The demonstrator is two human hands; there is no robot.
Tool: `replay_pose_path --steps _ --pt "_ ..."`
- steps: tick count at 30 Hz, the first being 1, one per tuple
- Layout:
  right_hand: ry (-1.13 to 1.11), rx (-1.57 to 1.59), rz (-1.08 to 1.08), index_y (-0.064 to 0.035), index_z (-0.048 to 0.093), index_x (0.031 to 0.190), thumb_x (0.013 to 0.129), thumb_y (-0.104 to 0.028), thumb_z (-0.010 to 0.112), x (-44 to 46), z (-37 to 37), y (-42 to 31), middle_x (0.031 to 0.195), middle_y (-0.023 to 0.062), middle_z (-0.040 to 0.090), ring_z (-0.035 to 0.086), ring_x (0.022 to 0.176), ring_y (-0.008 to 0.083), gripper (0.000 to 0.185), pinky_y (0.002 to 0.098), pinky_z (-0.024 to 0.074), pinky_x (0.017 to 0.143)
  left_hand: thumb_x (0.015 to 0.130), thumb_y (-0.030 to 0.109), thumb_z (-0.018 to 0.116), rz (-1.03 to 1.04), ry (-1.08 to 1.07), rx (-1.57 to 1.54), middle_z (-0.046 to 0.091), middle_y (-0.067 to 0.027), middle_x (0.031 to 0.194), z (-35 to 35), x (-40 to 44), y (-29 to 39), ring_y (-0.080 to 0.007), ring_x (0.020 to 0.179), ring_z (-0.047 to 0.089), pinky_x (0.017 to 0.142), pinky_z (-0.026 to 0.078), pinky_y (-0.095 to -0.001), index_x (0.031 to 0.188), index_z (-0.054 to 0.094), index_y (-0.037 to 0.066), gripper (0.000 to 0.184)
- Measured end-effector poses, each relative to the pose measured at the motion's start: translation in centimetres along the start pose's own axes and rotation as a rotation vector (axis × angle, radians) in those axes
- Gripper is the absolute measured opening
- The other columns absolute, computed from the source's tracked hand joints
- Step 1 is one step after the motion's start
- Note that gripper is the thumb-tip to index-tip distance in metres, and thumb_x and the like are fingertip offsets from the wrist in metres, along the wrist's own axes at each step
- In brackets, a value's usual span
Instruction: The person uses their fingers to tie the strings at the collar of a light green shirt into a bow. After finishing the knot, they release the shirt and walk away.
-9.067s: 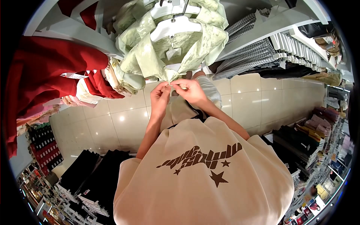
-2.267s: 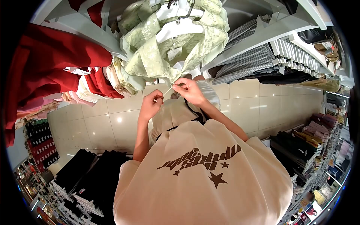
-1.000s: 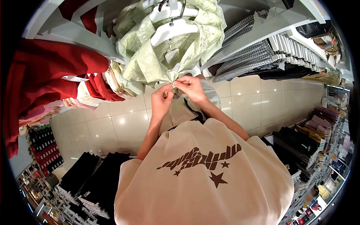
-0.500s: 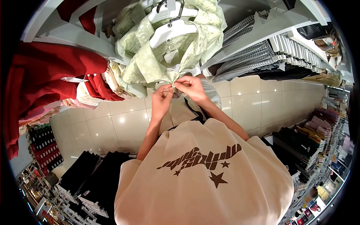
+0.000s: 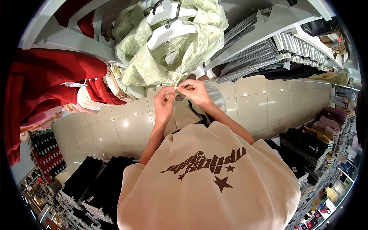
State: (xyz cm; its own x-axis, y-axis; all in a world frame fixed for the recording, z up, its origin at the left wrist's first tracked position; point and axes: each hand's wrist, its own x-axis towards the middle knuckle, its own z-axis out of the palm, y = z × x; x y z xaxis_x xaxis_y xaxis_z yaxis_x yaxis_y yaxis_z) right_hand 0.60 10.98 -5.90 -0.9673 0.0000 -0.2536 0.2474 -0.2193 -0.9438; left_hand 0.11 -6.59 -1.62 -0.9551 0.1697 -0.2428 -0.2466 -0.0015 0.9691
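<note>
Green shirt: the pale green patterned shirt (image 5: 134, 72) hangs from a white hanger (image 5: 172, 32), above the tiled floor (image 5: 103, 132) and in front of other green garments; its two front edges draw together low at a thin tie (image 5: 175, 87).
Left hand: the left hand (image 5: 164, 102) pinches the tie between thumb and forefinger, the other fingers curled in toward the palm.
Right hand: the right hand (image 5: 195, 91) pinches at the same tie from the other side, its fingertips just beside those of the left; exactly which strand each one grips is too small to tell.
Price tag: a white tag (image 5: 172, 57) hangs inside the open neck, well above both hands.
Red garments: red garments (image 5: 53, 76) hang left of the green shirt, with cream ones (image 5: 115, 82) between.
Checked garments: gray checked garments (image 5: 247, 59) hang to the right under a white rail (image 5: 268, 36).
Wearer's top: a cream top (image 5: 207, 205) with dark lettering and stars lies below the hands.
Black garments: black garments (image 5: 83, 176) hang at lower left, near the floor's edge.
</note>
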Motion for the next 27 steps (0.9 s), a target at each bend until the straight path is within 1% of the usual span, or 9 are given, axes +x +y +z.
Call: replay_pose_path --steps 6,8,9,11,14,17,20,23,27 --pt "0.015 -0.022 -0.024 -0.0011 0.075 0.102 0.097 -0.008 0.075 -0.1 0.3 0.3 0.065 -0.0085 0.058 0.041 0.058 -0.0015 0.008 0.0237 0.0288 0.049 0.106 0.009 0.063 -0.012 -0.009 0.003 0.049 0.0108 0.063 -0.1 -0.4 0.1 0.0022 0.056 0.032 0.05 0.02 -0.0232 0.109 0.069 0.002 0.009" --pt "-0.063 -0.125 -0.039 -0.0022 0.071 0.104 0.098 -0.008 0.072 -0.3 0.3 -0.6 0.068 -0.0045 0.062 0.044 0.059 0.0019 0.008 0.0261 0.0334 0.051 0.105 0.008 0.063 0.017 0.001 0.078 0.052 0.0084 0.066 0.0 -0.4 -0.1 0.0012 0.057 0.037 0.05 0.026 -0.0229 0.107 0.068 0.001 0.008" --pt "-0.063 -0.125 -0.039 -0.0022 0.071 0.104 0.098 -0.008 0.072 -0.2 0.4 -0.3 0.068 -0.0045 0.062 0.044 0.059 0.0019 0.008 0.0261 0.0334 0.051 0.105 0.008 0.063 0.018 0.001 0.078 0.052 0.0084 0.066 0.1 -0.4 -0.4 0.0012 0.057 0.037 0.05 0.026 -0.0229 0.107 0.068 0.001 0.008" --pt "-0.098 -0.131 -0.231 -0.0024 0.067 0.105 0.099 -0.007 0.069 0.0 0.9 0.2 0.07 -0.001 0.062 0.047 0.061 0.0064 0.008 0.0301 0.038 0.053 0.102 0.006 0.065 0.152 0.048 0.123 0.055 0.0048 0.069 0.2 0.0 -1.0 -0.0013 0.06 0.042 0.052 0.033 -0.0238 0.104 0.066 0.0 0.006" --pt "-0.059 -0.196 -0.202 -0.0008 0.065 0.102 0.096 -0.004 0.069 0.0 1.1 0.0 0.072 0.0004 0.063 0.05 0.063 0.0092 0.008 0.0322 0.0413 0.056 0.1 0.004 0.065 0.233 0.065 0.277 0.057 0.0018 0.071 0.0 0.3 -0.7 -0.0037 0.062 0.046 0.054 0.038 -0.0249 0.101 0.065 -0.001 0.005" --pt "-0.076 -0.306 -0.126 -0.0011 0.063 0.099 0.093 -0.002 0.068 -0.6 1.3 -1.8 0.07 -0.0006 0.062 0.049 0.062 0.0069 0.008 0.0294 0.0403 0.055 0.099 0.003 0.064 0.201 0.071 0.33 0.057 0.0002 0.071 0.0 0.7 -0.5 -0.0047 0.061 0.045 0.054 0.037 -0.0253 0.099 0.064 0.0 0.004" --pt "-0.069 -0.254 -0.064 -0.0016 0.062 0.097 0.09 -0.001 0.067 -0.5 1.1 -1.2 0.067 -0.0022 0.06 0.045 0.061 0.0042 0.008 0.0273 0.0381 0.055 0.099 0.003 0.064 0.107 0.06 0.308 0.057 0.0016 0.071 0.3 0.6 0.0 -0.0038 0.061 0.043 0.053 0.035 -0.0251 0.098 0.064 0.0 0.003" --pt "-0.037 -0.205 -0.075 -0.0021 0.063 0.098 0.091 -0.002 0.066 -0.7 1.4 -1.4 0.063 -0.0047 0.053 0.04 0.06 0.0026 0.008 0.0266 0.0344 0.054 0.099 0.003 0.064 0.115 0.057 0.196 0.054 0.0041 0.07 0.4 0.8 -0.4 -0.0028 0.061 0.04 0.052 0.033 -0.025 0.098 0.064 0.0 0.003" --pt "-0.048 -0.174 -0.076 -0.0019 0.063 0.098 0.094 -0.004 0.067 -0.8 1.3 -1.4 0.063 -0.006 0.051 0.038 0.06 0.0021 0.006 0.027 0.0321 0.053 0.099 0.004 0.066 0.146 0.055 0.165 0.049 0.0068 0.068 0.2 0.8 -1.2 -0.0019 0.061 0.038 0.052 0.032 -0.024 0.098 0.064 0.001 0.004"
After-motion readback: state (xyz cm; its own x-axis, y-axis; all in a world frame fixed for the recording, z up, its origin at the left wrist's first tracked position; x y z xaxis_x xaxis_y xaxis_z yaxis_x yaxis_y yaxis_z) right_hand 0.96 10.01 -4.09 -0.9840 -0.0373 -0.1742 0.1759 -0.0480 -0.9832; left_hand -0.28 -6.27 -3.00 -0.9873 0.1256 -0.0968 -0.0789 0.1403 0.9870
